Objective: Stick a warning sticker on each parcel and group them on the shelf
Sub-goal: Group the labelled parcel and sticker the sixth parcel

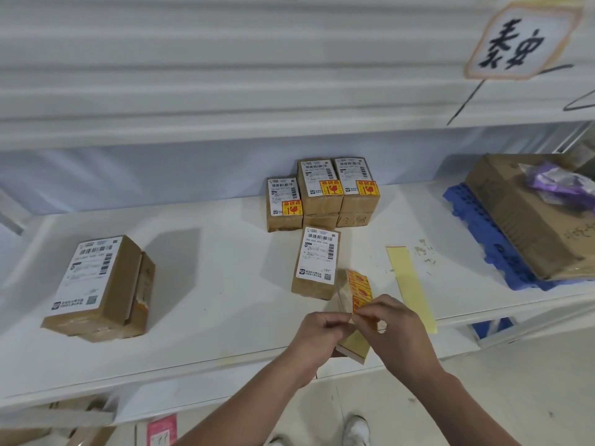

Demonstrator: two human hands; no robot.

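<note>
Left hand (322, 329) and right hand (391, 326) pinch a glossy sticker strip (359, 292) — unstickered cardboard parcel (317, 263) lies just beyond.

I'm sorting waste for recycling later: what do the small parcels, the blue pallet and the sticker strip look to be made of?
Parcels: brown cardboard, glossy in places, probably wrapped in clear tape; white paper labels on top.
Blue pallet: likely moulded plastic, judging by its uniform colour and gridded openings.
Sticker strip: printed yellow-and-red stickers on pale yellow backing paper, seemingly thin, since it bends between the left hand and right hand.

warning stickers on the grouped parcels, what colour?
Yellow-orange with a red symbol and red characters, clearest in the head view.
</note>
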